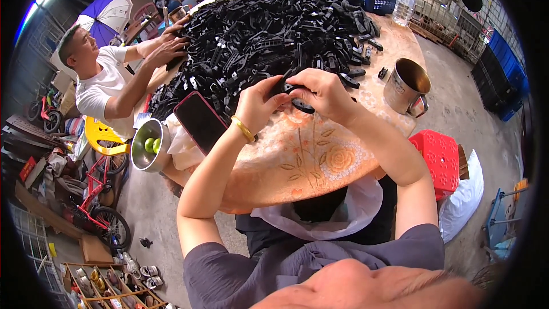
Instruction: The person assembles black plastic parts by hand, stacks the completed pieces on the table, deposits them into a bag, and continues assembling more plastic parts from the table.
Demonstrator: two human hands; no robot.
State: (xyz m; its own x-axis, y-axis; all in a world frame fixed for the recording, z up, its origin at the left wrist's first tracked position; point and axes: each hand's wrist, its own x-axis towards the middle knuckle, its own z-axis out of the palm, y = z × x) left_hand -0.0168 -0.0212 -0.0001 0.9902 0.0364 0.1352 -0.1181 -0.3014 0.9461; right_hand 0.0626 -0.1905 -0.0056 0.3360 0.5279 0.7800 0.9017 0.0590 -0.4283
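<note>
In front of a big heap of black plastic parts (269, 28), my two hands meet over the near side of the table. My left hand (260, 103), with a gold bangle at its wrist, pinches a small black plastic part (289, 87) between thumb and fingers. My right hand (323, 92) grips the same part from the other side, fingers bent over it. Its exact kind is too small and covered to make out. Just below my fingers shows a round black piece (303, 106); whether it joins the held part I cannot tell.
A phone (200, 121) lies left of my left forearm, beside a metal bowl (150, 146) of green fruit. To the right stand a steel mug (407, 87) and a red stool (436, 163). A white bag (320, 226) hangs open at my lap. Across the left, another person (108, 83) handles parts.
</note>
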